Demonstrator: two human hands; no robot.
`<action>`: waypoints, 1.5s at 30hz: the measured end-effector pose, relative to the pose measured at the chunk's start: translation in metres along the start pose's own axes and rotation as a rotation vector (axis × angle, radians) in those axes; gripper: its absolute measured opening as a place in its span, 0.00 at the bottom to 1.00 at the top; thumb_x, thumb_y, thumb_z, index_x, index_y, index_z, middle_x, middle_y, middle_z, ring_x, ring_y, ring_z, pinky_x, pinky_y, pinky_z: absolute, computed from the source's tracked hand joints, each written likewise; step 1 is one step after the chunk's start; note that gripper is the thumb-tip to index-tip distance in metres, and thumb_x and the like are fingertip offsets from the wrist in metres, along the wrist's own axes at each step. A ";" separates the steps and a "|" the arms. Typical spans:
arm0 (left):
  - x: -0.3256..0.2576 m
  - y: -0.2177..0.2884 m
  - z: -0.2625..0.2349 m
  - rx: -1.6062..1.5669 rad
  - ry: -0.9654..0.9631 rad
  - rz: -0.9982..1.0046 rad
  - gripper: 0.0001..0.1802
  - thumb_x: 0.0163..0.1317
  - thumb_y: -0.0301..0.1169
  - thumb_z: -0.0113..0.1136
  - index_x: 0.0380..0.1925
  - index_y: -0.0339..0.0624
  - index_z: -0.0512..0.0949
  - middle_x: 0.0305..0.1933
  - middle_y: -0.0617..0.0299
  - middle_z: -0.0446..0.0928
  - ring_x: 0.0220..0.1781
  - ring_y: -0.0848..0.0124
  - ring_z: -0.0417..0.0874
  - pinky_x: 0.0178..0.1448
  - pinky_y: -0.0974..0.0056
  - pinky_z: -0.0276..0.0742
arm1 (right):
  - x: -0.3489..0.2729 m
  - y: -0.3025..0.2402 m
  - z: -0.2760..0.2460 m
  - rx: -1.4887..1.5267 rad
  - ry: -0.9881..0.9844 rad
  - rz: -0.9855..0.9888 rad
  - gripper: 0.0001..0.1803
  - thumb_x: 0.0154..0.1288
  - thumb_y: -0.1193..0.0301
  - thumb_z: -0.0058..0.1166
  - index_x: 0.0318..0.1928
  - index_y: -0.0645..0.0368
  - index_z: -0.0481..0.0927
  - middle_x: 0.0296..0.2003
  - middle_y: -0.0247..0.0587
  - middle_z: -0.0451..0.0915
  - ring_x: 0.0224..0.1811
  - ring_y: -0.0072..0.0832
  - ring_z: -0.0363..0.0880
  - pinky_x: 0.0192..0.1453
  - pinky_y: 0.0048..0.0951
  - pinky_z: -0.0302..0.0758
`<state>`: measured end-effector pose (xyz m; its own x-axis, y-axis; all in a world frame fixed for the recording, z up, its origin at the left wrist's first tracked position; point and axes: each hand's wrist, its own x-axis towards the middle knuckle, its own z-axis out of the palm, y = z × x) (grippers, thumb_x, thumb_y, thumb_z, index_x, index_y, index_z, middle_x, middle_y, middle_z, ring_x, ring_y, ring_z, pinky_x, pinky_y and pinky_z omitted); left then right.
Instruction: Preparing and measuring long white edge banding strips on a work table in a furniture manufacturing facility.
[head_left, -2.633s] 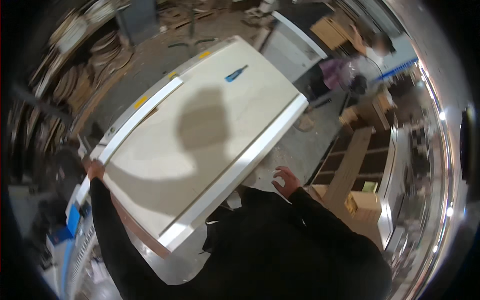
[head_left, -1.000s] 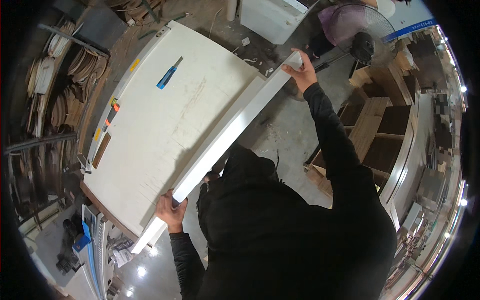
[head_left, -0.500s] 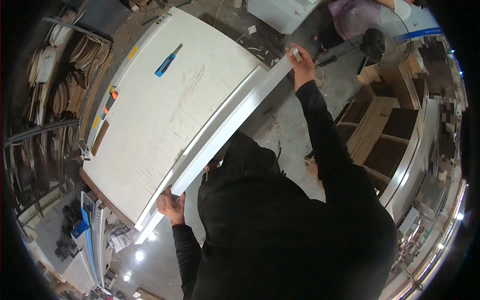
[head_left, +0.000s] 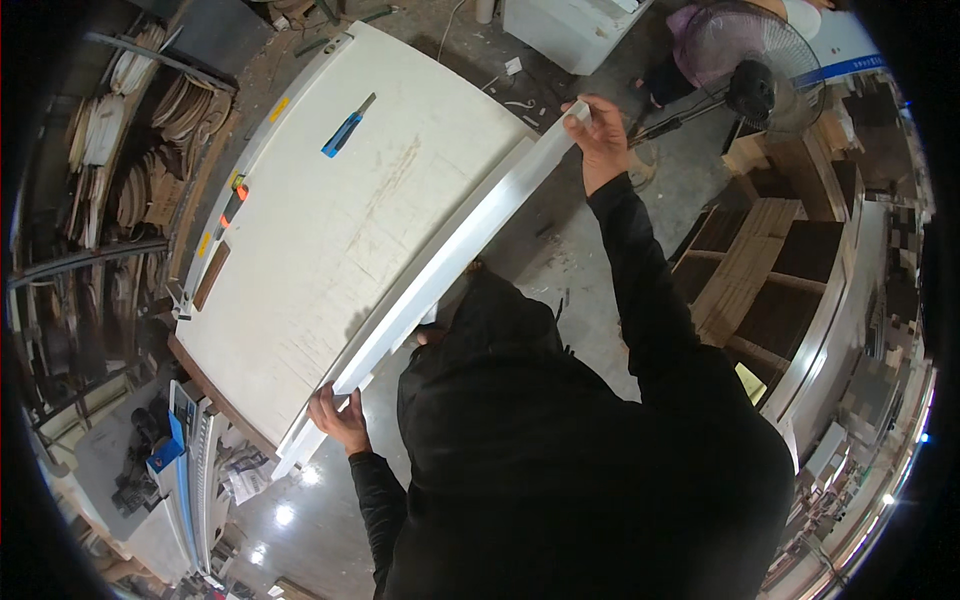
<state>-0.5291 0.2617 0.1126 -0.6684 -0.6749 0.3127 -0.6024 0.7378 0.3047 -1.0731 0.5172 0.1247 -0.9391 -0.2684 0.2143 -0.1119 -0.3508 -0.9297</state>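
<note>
A long white strip [head_left: 462,236], which looks like a narrow board, runs slantwise along the near edge of the white worktable [head_left: 300,250]. My left hand [head_left: 338,420] is closed around its lower left part, with the thumb towards me. At the far right end, my right hand [head_left: 599,140] grips the strip, its fingers curled over the end. A blue utility knife [head_left: 347,128] lies on the tabletop with its blade out. Near the table's left edge rests an orange-and-black hand tool [head_left: 234,203], beside a short brown strip [head_left: 211,277].
Racks of curved wooden pieces [head_left: 150,190] stand at the left. A standing fan [head_left: 750,85] is at the far right, with a person [head_left: 690,45] behind it. Brown wooden shelving [head_left: 770,270] occupies the right side. Scraps [head_left: 514,66] lie on the floor.
The strip has turned slightly in my hands and sits closer against the table edge. My right hand's fingers have shifted on its end. The whole view has moved a little.
</note>
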 end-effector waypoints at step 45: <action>0.026 -0.094 0.050 0.037 -0.667 -0.174 0.39 0.54 0.44 0.74 0.67 0.58 0.72 0.58 0.54 0.83 0.55 0.50 0.84 0.58 0.49 0.82 | 0.060 0.128 -0.058 -1.610 -1.190 -0.157 0.39 0.50 0.69 0.73 0.65 0.48 0.74 0.65 0.41 0.75 0.69 0.47 0.71 0.72 0.45 0.70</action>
<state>-0.5117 0.1760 0.0471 -0.6794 -0.6384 -0.3618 -0.7315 0.6278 0.2660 -1.1627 0.5077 0.0012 -0.3260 -0.9059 -0.2702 -0.9245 0.3652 -0.1090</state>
